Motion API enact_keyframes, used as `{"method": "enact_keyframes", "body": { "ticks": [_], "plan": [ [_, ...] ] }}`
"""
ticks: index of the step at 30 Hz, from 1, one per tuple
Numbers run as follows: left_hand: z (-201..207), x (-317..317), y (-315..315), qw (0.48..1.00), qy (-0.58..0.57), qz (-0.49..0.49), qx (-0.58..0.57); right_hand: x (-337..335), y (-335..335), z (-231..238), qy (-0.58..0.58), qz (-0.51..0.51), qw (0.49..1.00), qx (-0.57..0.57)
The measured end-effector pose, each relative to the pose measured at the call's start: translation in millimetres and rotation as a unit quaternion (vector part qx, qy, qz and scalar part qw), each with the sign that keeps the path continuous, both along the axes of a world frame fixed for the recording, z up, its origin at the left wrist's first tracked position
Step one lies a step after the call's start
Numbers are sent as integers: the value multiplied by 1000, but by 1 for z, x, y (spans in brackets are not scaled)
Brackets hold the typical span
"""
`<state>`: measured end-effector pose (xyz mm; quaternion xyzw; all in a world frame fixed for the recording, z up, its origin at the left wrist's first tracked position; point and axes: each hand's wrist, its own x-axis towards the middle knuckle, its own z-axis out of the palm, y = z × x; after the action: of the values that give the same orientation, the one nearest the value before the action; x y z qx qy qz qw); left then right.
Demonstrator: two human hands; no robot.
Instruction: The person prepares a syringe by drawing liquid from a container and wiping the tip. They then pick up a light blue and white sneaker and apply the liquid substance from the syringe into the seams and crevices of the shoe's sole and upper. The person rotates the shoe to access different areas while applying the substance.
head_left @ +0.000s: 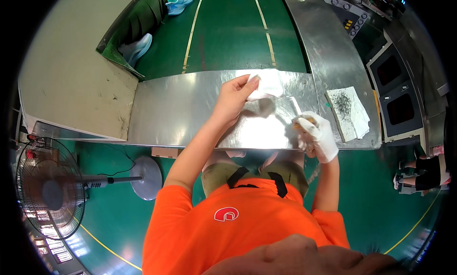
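Note:
My bare left hand (235, 95) pinches a folded white cloth (270, 84) between thumb and fingers, above the steel worktop (181, 103). The cloth hangs out past my fingertips to the right. My right hand (318, 136) wears a white glove and is closed around a slim tool (295, 106) with a yellow-brown grip and a pale, narrow end that points up toward the cloth. Its exact kind is unclear, as my fingers hide part of it. The two hands are apart, the right one nearer the worktop's front edge.
Right of my gloved hand lies a pale block (342, 114) with black specks and a white cloth or paper on it. A green conveyor belt (228, 32) runs beyond the worktop, with pale blue shoes (178, 3) at its left. A standing fan (52, 194) is at left.

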<state>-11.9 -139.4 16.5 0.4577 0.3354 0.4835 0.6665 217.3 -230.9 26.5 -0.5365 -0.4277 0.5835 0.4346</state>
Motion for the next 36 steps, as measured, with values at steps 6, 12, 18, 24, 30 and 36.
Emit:
{"method": "enact_keyframes", "body": {
  "ticks": [6, 12, 18, 24, 30, 36],
  "plan": [
    [23, 10, 9, 957, 245, -43, 151, -14, 36, 3, -20, 63, 998, 18],
    [-2, 14, 27, 878, 343, 38, 331, -21, 41, 2, -30, 49, 998, -33],
    [-8, 53, 39, 937, 275, 0, 213, -3, 33, -15, 162, -25, 985, -52],
    [2, 145, 106, 918, 275, -3, 286, 45, -4, -7, 187, -123, 975, 4],
    [-14, 234, 139, 782, 470, -185, 366, 88, -43, -11, 170, -234, 956, 55],
    [7, 216, 98, 690, 507, -89, 508, 108, -66, -20, 175, -233, 955, 55]
  ]
}}
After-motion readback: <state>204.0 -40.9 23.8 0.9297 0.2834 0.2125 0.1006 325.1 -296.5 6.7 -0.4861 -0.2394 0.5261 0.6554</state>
